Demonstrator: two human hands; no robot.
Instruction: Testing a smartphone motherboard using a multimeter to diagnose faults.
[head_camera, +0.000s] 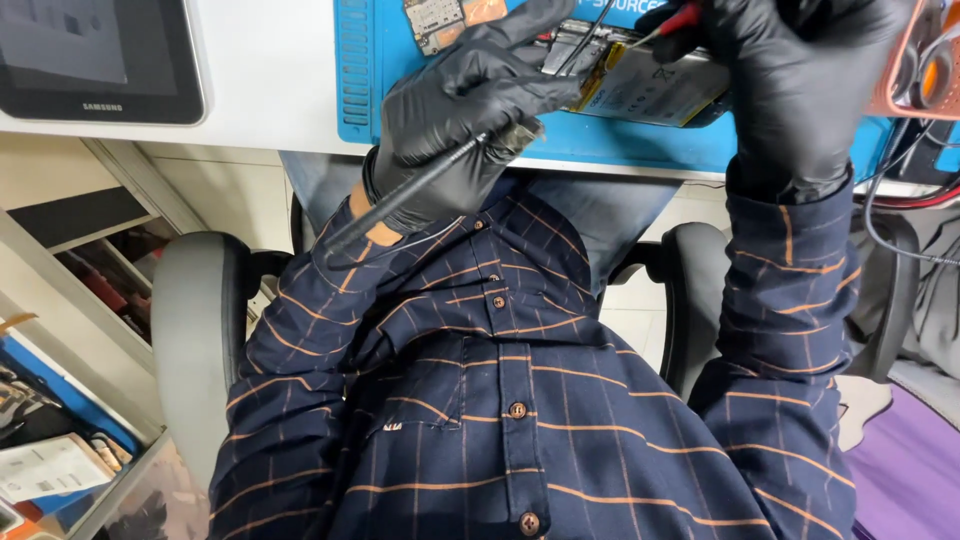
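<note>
We see a white table (260, 100) along the top of the frame. On it lie a blue mat (640, 140) and, at upper left, a dark tablet (95, 55). An opened phone (640, 85) lies on the mat.

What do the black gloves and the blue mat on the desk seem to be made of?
The gloves, on the left hand and the right hand, look like thin nitrile or latex: glossy, wrinkled, tight. The blue mat seems soft silicone: matte, with moulded ridges.

Light: bright, even | Shadows: soft | Glare: mild on gloves | Focus: sharp; edges perhaps slightly stretched
</note>
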